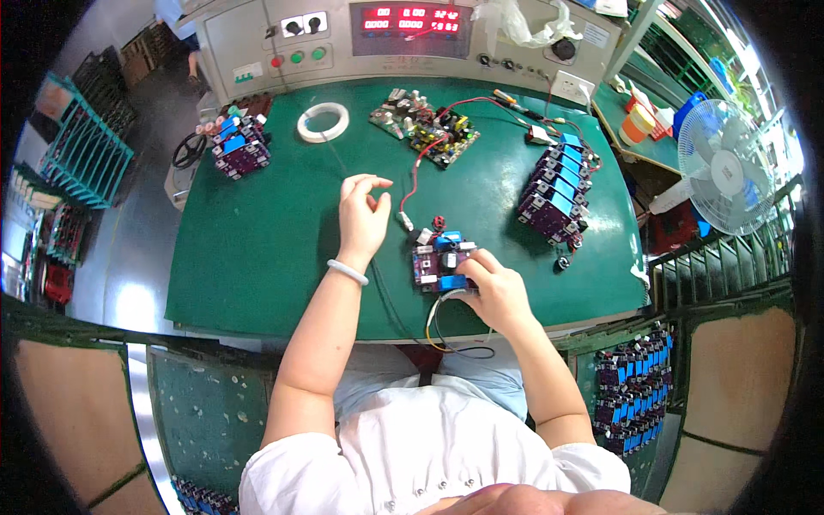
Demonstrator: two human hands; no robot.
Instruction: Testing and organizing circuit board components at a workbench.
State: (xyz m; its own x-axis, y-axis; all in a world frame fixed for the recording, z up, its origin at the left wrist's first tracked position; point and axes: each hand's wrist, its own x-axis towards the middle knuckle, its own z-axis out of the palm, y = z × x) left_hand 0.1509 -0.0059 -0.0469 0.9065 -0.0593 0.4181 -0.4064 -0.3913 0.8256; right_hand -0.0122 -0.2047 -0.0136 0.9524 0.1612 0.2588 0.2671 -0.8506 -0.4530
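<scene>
A purple circuit board (427, 268) with blue blocks and a black round component lies on the green bench in front of me. My right hand (498, 292) is closed at its right side, fingers bent over the edge; the fingertips are partly hidden. Up and left of the board, my left hand (365, 215) is raised, fingers loosely curved and thumb apart, with nothing visible in it. A red wire (415, 176) ends in a white connector (404, 221) between the left hand and the board. Several thin wires (432, 318) loop from the board's lower edge toward my lap.
A white tape ring (342, 129) and a populated board assembly (442, 142) lie farther back. Purple-and-blue boards stand in a row at right (554, 193) and stacked at left (240, 146). Behind is a test panel (330, 77) with red digits; a white fan (721, 172) stands right.
</scene>
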